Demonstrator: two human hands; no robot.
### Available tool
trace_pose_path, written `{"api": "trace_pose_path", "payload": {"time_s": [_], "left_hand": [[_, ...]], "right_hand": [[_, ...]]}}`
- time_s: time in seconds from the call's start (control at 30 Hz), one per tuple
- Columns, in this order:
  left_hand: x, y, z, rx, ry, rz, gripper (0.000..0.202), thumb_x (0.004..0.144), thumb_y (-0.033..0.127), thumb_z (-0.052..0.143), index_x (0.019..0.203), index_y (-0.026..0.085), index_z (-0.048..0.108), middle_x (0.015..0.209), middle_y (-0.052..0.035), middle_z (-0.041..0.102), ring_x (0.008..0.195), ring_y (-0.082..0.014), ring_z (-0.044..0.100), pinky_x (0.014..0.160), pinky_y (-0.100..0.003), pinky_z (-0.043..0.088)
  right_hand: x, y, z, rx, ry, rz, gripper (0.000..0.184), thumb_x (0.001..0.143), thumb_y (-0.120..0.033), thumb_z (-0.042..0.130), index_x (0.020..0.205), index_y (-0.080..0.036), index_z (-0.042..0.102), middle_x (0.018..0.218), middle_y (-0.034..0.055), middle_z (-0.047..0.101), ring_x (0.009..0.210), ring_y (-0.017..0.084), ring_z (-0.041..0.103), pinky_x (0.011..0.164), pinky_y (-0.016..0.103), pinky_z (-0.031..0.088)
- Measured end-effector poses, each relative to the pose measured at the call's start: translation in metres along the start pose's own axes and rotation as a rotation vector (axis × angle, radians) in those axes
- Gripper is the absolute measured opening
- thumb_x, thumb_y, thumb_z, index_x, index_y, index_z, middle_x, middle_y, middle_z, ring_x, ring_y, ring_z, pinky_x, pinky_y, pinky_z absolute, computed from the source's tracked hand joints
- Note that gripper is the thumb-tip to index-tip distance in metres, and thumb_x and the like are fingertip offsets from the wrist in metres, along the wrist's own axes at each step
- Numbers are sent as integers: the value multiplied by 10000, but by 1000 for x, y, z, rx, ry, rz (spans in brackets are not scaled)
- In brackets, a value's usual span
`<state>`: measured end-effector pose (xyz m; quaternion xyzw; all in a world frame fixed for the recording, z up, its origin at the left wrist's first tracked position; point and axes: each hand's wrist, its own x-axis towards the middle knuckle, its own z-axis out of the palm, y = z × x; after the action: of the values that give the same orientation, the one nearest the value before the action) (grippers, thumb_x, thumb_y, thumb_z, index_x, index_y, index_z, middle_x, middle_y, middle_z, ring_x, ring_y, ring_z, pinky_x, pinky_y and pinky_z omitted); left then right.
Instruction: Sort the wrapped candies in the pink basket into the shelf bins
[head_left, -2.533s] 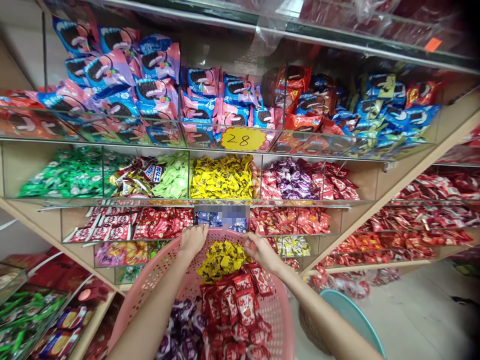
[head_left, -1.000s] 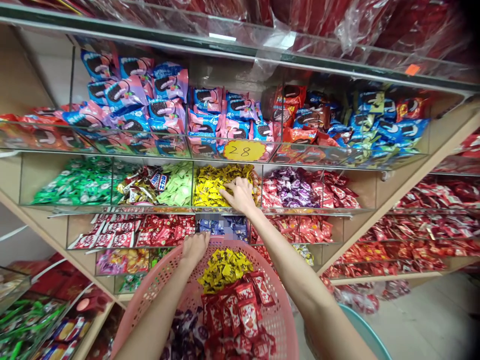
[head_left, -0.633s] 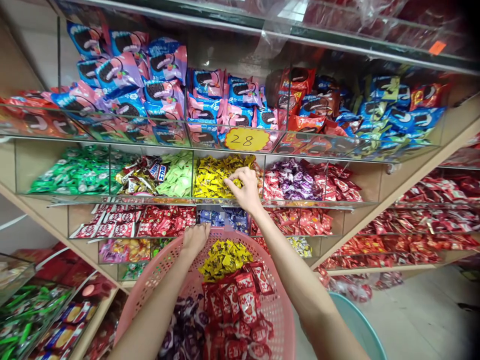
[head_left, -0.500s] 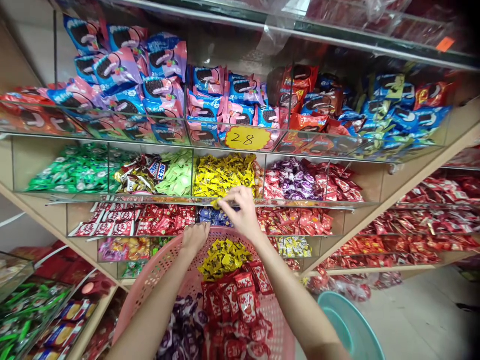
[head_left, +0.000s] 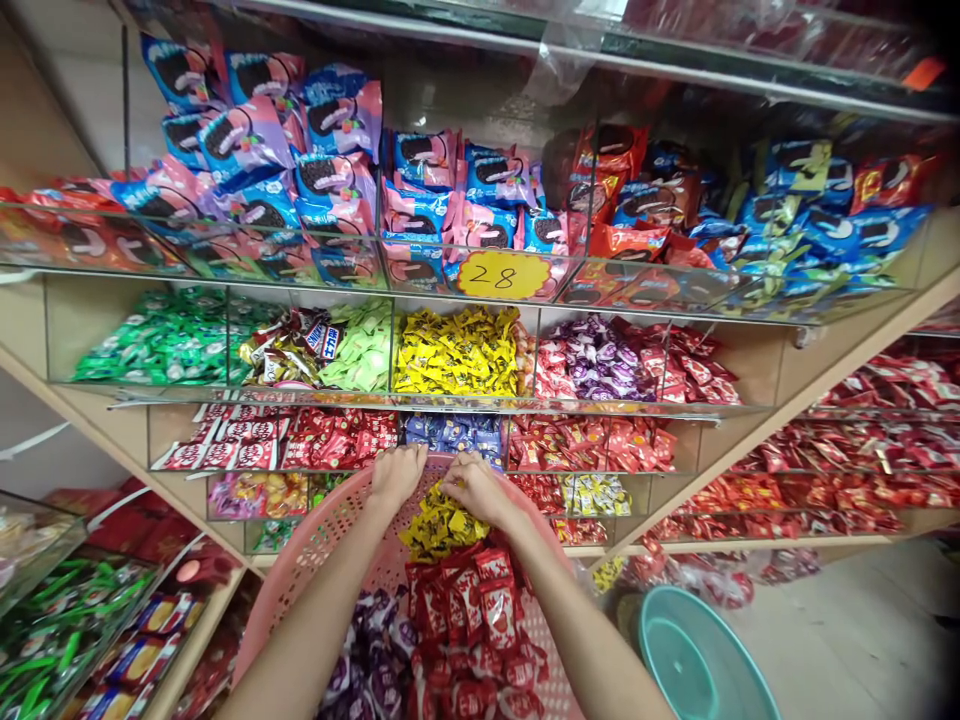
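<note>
left hand [head_left: 397,474]: fingers clamped on far rim of the pink basket [head_left: 315,545], seemingly steadying it close under the shelf [head_left: 420,405] | right hand [head_left: 474,488]: fingers bunched narrow, resting on the yellow candies [head_left: 439,528] heaped in the basket above red packets [head_left: 472,600]; grip on any unclear

L hand [head_left: 396,475], R hand [head_left: 476,490] fwd, close

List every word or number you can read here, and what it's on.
"28": handwritten on the yellow tag at the front of the top glass shelf.
Wrapper print on the shelved packets and in the pink basket: too small or blurred to read.
</note>
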<state>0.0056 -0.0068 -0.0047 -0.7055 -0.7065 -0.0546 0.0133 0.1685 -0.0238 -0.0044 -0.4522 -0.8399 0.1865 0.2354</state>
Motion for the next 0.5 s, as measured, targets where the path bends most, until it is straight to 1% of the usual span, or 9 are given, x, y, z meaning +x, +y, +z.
{"api": "trace_pose_path", "payload": {"time_s": [0.1, 0.23, 0.37, 0.5], "left_hand": [[0, 0, -1, -11, -18, -5, 543, 915, 448, 163, 1004, 159, 614, 937, -124, 677, 898, -221, 623, 826, -343, 408], [0, -2, 0, -5, -14, 0, 558, 913, 455, 149, 985, 158, 617, 916, -122, 680, 879, -229, 627, 808, -344, 414], [2, -2, 1, -1, -7, 9, 552, 914, 450, 154, 968, 156, 618, 910, -119, 682, 864, -224, 630, 809, -344, 411], [3, -2, 3, 2, -4, 18, 548, 916, 443, 160, 957, 156, 625, 932, -119, 680, 858, -217, 631, 830, -351, 404]], "right_hand": [[-2, -1, -1, -17, -19, -7, 162, 827, -287, 572, 740, -184, 660, 860, 31, 580, 878, 169, 455, 790, 299, 326], [-4, 0, -2, -66, -40, 28, 128, 810, -254, 589, 725, -192, 662, 837, 21, 581, 878, 171, 452, 778, 290, 318], [-5, 3, -2, -86, -60, 62, 113, 788, -257, 610, 709, -193, 660, 842, 21, 584, 878, 173, 456, 763, 282, 312], [-5, 6, 2, -107, -79, 74, 126, 783, -249, 610, 680, -187, 647, 823, 21, 589, 859, 167, 461, 782, 285, 306]]}}
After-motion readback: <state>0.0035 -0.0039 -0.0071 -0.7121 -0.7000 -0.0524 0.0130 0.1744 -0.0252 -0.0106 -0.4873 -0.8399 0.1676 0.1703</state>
